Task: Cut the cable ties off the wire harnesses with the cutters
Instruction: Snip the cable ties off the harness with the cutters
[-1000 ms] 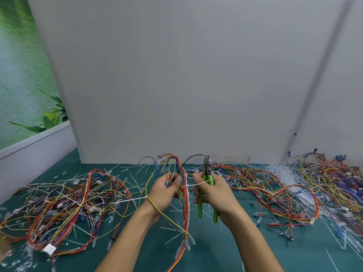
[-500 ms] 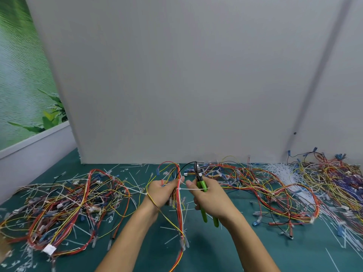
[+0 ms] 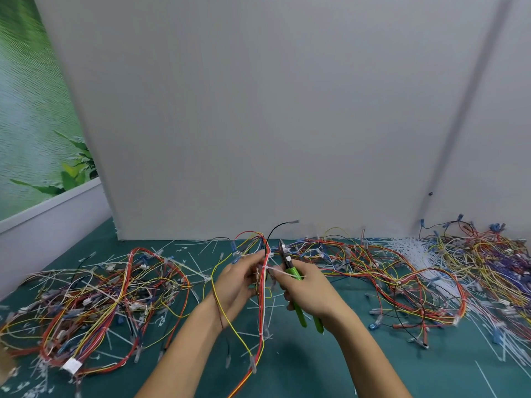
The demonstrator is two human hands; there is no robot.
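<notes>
One wire harness (image 3: 262, 311) gripped in left hand (image 3: 237, 278); one pair of cutters (image 3: 292, 272) gripped in right hand (image 3: 311, 293)

Harness piles lie left (image 3: 94, 305) and right (image 3: 388, 271) on the table (image 3: 373, 366), before the wall (image 3: 258, 110).

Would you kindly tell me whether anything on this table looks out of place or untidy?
Yes: cut white tie scraps litter the green mat, thickest in a heap at the far right, among tangled harness piles on both sides. Nothing looks damaged. The left hand grips a harness; the right hand grips the cutters.
</notes>
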